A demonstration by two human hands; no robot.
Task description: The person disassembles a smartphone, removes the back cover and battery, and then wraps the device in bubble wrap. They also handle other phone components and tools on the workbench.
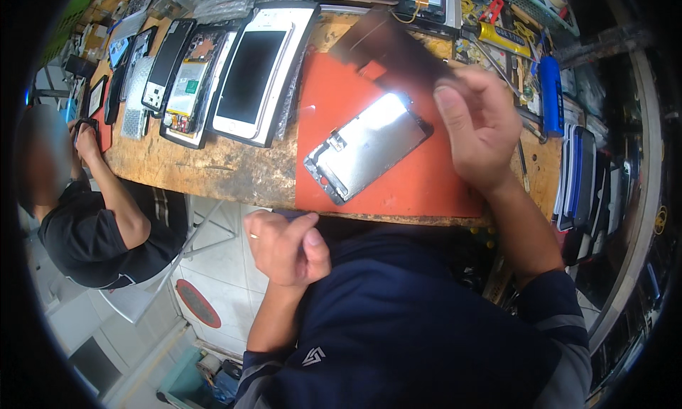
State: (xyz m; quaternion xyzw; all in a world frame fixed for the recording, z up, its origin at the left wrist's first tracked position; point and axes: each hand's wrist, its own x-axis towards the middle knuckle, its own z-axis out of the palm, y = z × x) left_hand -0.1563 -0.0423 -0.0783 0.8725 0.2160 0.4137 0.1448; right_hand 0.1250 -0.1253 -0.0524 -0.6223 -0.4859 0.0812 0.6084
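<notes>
A thin, dark, see-through sheet (387, 50) is pinched by one corner between the thumb and fingers of my right hand (483, 121). It is blurred and hangs above the far part of an orange mat (440, 189). Below it on the mat lies a phone screen assembly (373, 146), its silvery metal back facing up and a bright glare at its far end. My left hand (288, 247), with a ring on one finger, is curled closed just in front of the bench edge. Nothing shows between its thumb and index finger.
Left of the mat lie a white phone (252, 75), an opened phone (188, 89) and several others. Tools, a yellow tube (504, 38) and a blue cylinder (550, 96) crowd the back right. Phones or cases stand at right (579, 175). Another person (106, 224) sits at left.
</notes>
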